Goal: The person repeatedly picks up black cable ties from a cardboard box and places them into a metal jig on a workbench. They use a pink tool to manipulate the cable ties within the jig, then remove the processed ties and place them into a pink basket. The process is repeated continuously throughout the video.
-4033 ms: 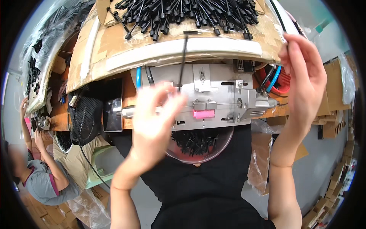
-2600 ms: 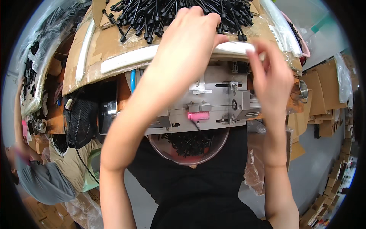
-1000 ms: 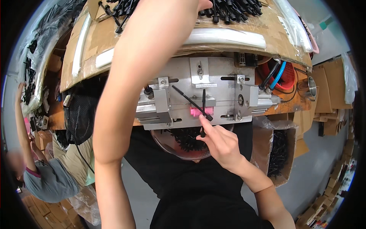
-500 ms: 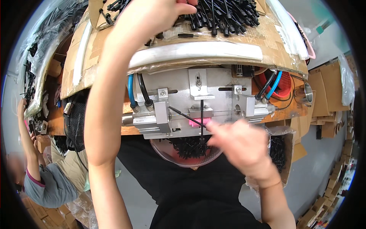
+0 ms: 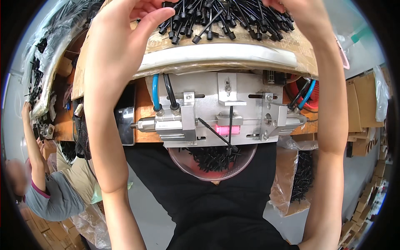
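Both my hands are up at the far side, by a heap of black rods with knobbed ends (image 5: 208,16). At its left edge is my left hand (image 5: 129,25), open, thumb and fingers apart with nothing visible between them. My right hand (image 5: 298,8) reaches the heap's right side; its bent fingers are mostly cut off by the upper edge. On the metal fixture (image 5: 208,89) nearer me, one black rod (image 5: 231,121) points straight toward me beside a pink block (image 5: 223,130). Another black rod (image 5: 212,130) lies slantwise, its knobbed end near the first one's.
Metal cylinders (image 5: 173,127) with blue and black hoses flank the fixture. Below its front edge sits a clear bowl (image 5: 183,166) of black parts. At right stands a plastic-lined box (image 5: 287,179) with more. A co-worker (image 5: 58,191) sits at far left.
My right hand has left the slanting rod on the fixture and moved up to the heap. My left hand has shifted left, away from the middle of the heap.
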Demonstrator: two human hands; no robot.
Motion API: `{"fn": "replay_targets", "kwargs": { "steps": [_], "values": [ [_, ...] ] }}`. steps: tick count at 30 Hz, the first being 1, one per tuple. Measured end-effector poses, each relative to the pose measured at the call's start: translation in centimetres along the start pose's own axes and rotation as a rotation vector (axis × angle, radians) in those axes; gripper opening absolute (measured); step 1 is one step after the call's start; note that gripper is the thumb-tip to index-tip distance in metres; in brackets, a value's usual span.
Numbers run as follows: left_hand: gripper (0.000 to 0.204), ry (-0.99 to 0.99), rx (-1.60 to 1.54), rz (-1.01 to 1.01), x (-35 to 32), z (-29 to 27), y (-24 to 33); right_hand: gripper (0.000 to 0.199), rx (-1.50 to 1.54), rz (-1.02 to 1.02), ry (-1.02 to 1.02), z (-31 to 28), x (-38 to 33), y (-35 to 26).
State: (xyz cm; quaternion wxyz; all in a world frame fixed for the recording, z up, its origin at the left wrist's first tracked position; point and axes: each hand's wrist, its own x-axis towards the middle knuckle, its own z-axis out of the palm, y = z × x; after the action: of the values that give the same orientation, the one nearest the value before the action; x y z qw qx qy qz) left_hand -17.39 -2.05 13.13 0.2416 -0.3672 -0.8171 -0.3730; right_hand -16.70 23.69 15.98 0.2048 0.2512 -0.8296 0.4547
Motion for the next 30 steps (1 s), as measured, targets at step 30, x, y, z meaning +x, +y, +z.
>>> {"fn": "replay_targets", "kwargs": {
  "steps": [30],
  "values": [
    [0.059,-0.311,0.129,-0.052,-12.2,4.7,6.4,0.066,-0.273,0.169,0.175,12.4,-24.5,-5.4]
  ]
}}
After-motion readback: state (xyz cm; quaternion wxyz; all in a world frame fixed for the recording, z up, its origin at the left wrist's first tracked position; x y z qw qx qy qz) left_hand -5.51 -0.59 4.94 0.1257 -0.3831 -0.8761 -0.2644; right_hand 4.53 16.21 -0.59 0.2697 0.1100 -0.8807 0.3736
